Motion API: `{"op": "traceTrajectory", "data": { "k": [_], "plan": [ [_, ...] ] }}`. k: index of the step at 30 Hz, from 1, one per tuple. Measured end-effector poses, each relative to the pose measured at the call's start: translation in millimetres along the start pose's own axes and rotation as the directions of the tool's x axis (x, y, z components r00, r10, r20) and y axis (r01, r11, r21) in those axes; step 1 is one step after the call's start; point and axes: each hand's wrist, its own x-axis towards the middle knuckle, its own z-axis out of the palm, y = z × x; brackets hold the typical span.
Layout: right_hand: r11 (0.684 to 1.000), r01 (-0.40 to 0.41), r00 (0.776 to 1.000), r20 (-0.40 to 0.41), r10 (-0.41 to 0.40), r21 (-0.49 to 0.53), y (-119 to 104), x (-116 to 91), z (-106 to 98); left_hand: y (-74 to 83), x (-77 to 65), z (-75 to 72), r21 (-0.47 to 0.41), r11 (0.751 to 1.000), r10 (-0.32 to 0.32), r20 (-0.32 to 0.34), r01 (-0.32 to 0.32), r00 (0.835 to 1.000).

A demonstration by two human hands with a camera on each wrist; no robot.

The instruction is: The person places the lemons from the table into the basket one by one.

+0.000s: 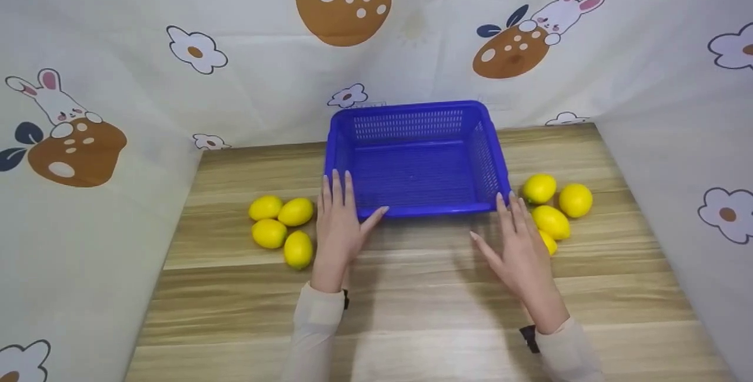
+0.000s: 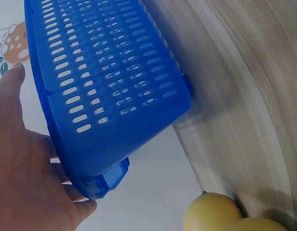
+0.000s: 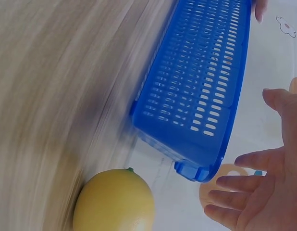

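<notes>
While hands [image 1: 340, 226] [image 1: 520, 258] flank basket [image 1: 412, 173], tabletop [image 1: 423, 299] fronts rim [image 1: 432, 212].

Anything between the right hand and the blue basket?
Nothing visible. The right wrist view shows only open space between the right hand and the blue basket. The nearby lemons sit to the hand's right, not in that gap.

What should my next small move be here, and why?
Probably shift your right hand toward the lemons just beside it. Its fingers look extended rather than gripping, the blue basket has nothing inside, and lemons lie on the table at both sides of it.
</notes>
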Motion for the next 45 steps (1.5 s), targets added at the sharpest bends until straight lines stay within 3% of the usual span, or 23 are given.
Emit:
{"op": "traceTrajectory", "data": {
  "k": [11, 29, 39, 45],
  "plan": [
    [1.0, -0.005, 1.0, -0.031, 0.006, 0.029, 5.9, -5.0, -0.5, -2.3, 3.8, -1.3, -0.004, 1.0, 0.005, -0.002, -0.005, 1.0],
    [0.998, -0.054, 0.998, 0.026, 0.054, 0.028, 10.9, -11.8, -3.6, -7.8, 14.5, -0.7, -0.006, 1.0, 0.004, 0.0, -0.004, 1.0],
    [0.999, 0.048, 0.998, -0.038, -0.047, 0.024, 16.6, -19.2, -1.9, -12.3, 17.5, 2.1, -0.02, 1.0, -0.002, 0.009, 0.002, 1.0],
    [0.998, 0.058, 0.998, -0.035, -0.057, 0.007, 16.9, -23.9, -4.1, -10.0, 18.0, 2.1, -0.001, 1.0, 0.007, 0.024, -0.007, 1.0]
  ]
}}
